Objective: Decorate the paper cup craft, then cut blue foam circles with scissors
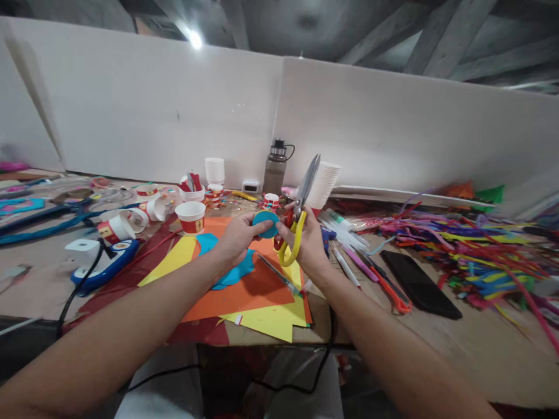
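Note:
A small blue paper disc (265, 224) is pinched at its left edge by my left hand (238, 235). My right hand (308, 235) holds yellow-handled scissors (301, 212), blades pointing up, while its fingertips touch the disc's right edge. Below the hands, blue paper pieces (233, 273) lie on orange paper (262, 294), with yellow sheets (271, 323) partly underneath. A clear pen-like stick (279, 272) rests across the orange paper. Left of my left hand stands a red and white paper cup (191, 218).
A dark bottle (274, 170) and stacked white cups (325, 177) stand near the white wall. On the right are a black phone (420, 284), orange-handled scissors (395, 294) and piled colourful pipe cleaners (476, 241). A blue and white device (105, 265) with a black cable sits left.

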A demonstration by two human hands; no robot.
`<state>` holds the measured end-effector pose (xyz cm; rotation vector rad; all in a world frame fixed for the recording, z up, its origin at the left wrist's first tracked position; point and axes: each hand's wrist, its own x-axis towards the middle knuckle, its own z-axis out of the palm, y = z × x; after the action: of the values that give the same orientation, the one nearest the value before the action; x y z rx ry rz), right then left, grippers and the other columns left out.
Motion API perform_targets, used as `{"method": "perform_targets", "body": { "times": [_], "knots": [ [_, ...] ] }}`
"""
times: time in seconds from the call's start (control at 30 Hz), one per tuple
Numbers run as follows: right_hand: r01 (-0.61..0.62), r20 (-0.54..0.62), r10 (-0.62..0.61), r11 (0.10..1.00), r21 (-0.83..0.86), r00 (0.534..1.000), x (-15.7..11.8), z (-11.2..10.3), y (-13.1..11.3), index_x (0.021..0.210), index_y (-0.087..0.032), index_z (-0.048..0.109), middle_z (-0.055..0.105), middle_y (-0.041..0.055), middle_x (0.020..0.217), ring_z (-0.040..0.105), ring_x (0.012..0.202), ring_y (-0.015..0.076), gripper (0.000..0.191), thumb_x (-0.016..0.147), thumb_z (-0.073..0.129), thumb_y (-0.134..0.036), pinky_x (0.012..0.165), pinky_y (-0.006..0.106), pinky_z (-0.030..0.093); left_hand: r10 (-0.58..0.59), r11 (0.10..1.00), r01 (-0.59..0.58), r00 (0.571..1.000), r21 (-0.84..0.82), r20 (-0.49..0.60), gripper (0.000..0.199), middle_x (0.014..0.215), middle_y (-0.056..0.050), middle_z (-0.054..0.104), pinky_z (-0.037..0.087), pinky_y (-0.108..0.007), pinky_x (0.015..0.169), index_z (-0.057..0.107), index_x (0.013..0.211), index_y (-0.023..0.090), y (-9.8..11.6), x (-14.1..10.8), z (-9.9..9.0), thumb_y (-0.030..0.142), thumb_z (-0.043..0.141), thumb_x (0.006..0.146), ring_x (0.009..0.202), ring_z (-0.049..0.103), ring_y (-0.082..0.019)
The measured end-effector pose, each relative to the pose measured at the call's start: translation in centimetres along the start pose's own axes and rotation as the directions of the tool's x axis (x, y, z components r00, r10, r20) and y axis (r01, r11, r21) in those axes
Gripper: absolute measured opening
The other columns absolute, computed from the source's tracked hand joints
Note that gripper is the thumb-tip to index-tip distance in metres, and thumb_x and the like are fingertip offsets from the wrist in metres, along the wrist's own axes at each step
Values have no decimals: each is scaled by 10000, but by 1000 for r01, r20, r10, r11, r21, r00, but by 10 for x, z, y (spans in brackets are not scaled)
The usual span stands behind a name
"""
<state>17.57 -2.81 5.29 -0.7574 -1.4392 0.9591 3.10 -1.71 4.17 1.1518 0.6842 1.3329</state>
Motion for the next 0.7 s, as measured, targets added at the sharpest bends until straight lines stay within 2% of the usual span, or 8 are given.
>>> {"method": "perform_targets", "body": {
  "times": [0.13,0.27,0.33,0.43,0.53,0.7],
  "knots": [
    [11,39,-8,995,-98,999,-2,0,-3,1070,-274,419,466,-52,739,451,586,96,417,762,672,-396,531,232,406,-22,995,21,1000,-94,-8,251,618,19,564,364,-225,588,631,668,137,10,1,-1,297,814,609,589,461,-78],
    [84,120,-47,943,-323,992,-9,-6,-6,1135,-256,454,500,-7,866,489,745,132,379,829,602,-424,693,284,439,-6,973,-16,996,-232,-93,225,637,26,588,369,-200,540,641,720,142,22,4,-5,236,814,613,583,495,-68],
    [87,177,-13,903,-421,984,-11,-8,-7,1142,-230,483,522,14,908,504,816,156,383,850,563,-465,756,310,430,7,955,-48,990,-293,-140,230,662,24,613,372,-190,519,649,749,145,25,6,-8,221,817,612,586,515,-65],
    [79,223,52,837,-542,973,-13,-10,-6,1157,-194,516,551,30,893,517,827,180,449,861,517,-532,753,322,413,31,939,-89,984,-333,-174,219,658,28,617,368,-176,492,646,741,141,26,6,-9,210,815,621,573,517,-56],
    [88,242,70,806,-586,968,-13,-10,-5,1183,-184,526,581,42,898,527,810,184,493,877,471,-566,718,314,406,40,934,-104,981,-343,-187,216,642,35,610,354,-168,468,643,732,140,26,6,-7,195,816,616,558,510,-50],
    [92,270,74,827,-555,960,-14,-10,-3,1139,-195,541,591,37,897,536,802,176,469,881,469,-580,704,298,406,34,935,-114,971,-336,-235,223,641,35,611,347,-164,461,649,739,142,25,5,-2,180,818,599,559,514,-51]
  ]
}}
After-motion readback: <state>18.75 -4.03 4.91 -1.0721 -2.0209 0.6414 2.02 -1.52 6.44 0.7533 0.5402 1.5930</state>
